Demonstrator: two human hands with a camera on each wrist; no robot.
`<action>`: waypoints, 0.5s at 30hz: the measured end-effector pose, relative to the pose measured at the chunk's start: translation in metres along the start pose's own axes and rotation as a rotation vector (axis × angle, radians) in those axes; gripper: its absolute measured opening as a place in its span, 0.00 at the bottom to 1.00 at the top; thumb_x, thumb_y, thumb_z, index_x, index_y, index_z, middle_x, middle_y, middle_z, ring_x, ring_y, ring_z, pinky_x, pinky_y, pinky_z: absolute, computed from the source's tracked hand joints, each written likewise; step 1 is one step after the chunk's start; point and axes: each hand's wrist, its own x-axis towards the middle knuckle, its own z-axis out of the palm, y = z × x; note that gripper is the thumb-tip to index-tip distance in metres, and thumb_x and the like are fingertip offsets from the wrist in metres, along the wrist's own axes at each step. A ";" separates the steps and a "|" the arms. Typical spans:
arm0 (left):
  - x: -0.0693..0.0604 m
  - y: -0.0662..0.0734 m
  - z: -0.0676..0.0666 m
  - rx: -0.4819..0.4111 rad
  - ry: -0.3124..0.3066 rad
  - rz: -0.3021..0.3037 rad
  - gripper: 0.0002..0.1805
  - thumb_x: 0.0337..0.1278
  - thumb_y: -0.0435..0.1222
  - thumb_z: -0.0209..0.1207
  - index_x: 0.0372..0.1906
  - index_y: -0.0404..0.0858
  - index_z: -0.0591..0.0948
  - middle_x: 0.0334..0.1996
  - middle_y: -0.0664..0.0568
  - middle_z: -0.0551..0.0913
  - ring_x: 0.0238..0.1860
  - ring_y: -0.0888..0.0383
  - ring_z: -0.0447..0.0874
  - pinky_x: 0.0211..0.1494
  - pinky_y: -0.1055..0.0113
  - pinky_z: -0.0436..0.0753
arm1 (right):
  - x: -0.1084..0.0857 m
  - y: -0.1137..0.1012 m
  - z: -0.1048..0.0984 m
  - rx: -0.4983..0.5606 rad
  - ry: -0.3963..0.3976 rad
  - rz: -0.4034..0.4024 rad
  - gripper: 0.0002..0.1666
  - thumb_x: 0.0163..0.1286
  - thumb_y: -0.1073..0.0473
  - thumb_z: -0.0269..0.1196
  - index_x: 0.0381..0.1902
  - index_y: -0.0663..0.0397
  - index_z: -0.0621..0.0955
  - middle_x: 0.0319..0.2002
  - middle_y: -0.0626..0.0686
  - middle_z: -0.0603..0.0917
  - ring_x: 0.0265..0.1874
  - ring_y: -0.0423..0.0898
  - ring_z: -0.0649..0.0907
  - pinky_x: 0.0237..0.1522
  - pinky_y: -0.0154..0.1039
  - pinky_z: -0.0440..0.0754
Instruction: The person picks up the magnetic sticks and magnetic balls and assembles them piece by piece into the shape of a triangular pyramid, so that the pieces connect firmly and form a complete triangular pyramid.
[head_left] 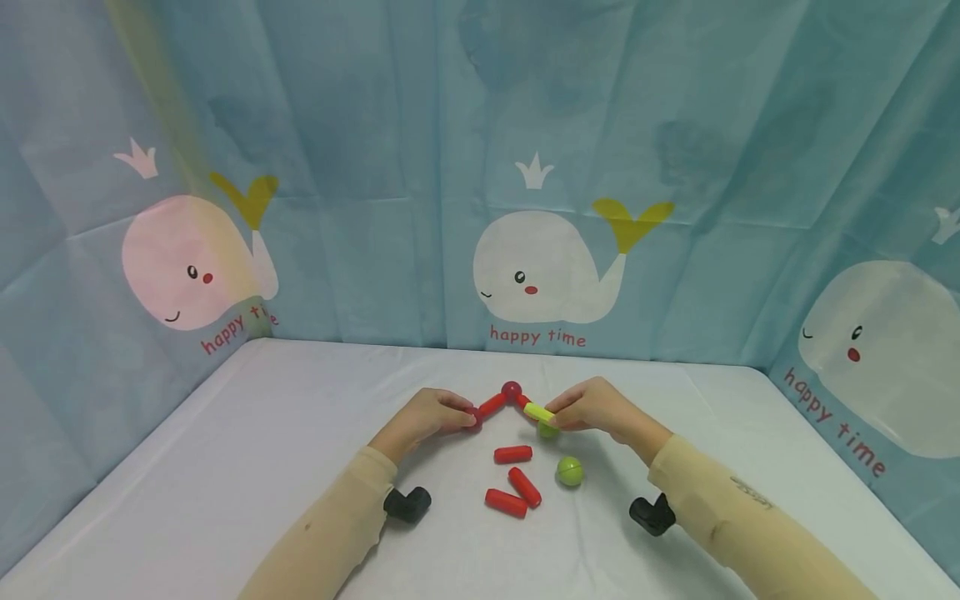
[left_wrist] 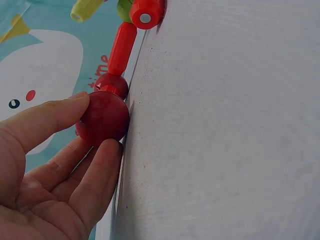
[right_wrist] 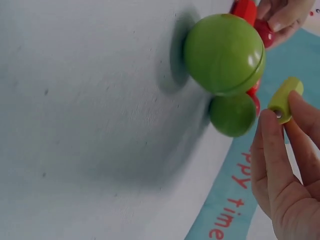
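Note:
My left hand [head_left: 427, 421] pinches a dark red ball [left_wrist: 104, 119] between thumb and fingers. From that ball a red rod [head_left: 492, 406] runs to a second dark red ball [head_left: 512, 390], and another red rod [left_wrist: 122, 48] leads from there toward a green ball [head_left: 548, 430]. My right hand [head_left: 600, 410] holds a yellow-green rod [right_wrist: 285, 99] by its end, between thumb and fingertips. In the head view this rod overlaps the second red rod and lies above the green ball; in the right wrist view it appears apart from the green ball [right_wrist: 233, 115].
Three loose red rods [head_left: 513, 454] lie on the white table [head_left: 300, 467] in front of the joined pieces. A second green ball [head_left: 570, 472] rests to their right. Behind the table hangs a blue curtain [head_left: 360, 250] with printed whales.

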 end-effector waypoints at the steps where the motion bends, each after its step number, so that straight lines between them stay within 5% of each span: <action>1: 0.000 0.000 0.000 0.002 0.000 0.000 0.15 0.51 0.42 0.72 0.45 0.46 0.87 0.47 0.50 0.85 0.50 0.51 0.79 0.57 0.53 0.81 | 0.000 -0.001 0.002 -0.003 -0.002 -0.002 0.13 0.60 0.60 0.72 0.43 0.56 0.89 0.41 0.51 0.89 0.37 0.43 0.85 0.47 0.41 0.87; 15: 0.001 0.001 0.000 0.005 0.006 -0.017 0.15 0.50 0.43 0.72 0.45 0.46 0.88 0.47 0.49 0.85 0.50 0.51 0.78 0.56 0.53 0.81 | 0.007 -0.017 0.020 -0.038 -0.011 0.003 0.11 0.61 0.60 0.71 0.42 0.55 0.89 0.41 0.51 0.89 0.37 0.44 0.84 0.48 0.41 0.86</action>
